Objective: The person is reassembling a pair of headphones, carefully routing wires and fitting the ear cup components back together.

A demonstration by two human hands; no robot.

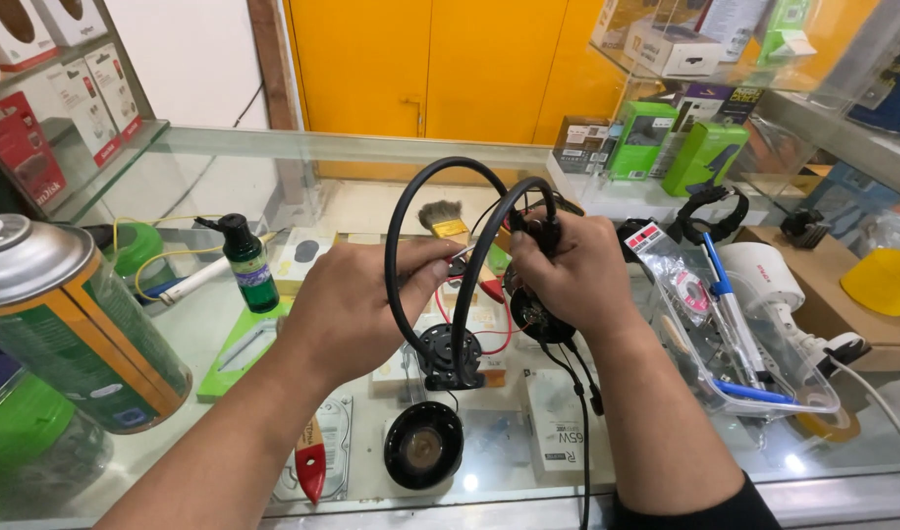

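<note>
Both hands up over glass surface [224, 167]. Left hand [356, 304] fingers pinched on black headset band [403, 231]. Right hand [572, 275] fingers wrapped tight round headset earpiece [533, 316], red wires between hands. Loose round speaker [423, 445] lying on surface below. Green bottle [248, 263] at left.

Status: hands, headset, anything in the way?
Left hand and right hand both gripping the black headset. Loose earcup below on glass counter. Spray can far left.
</note>
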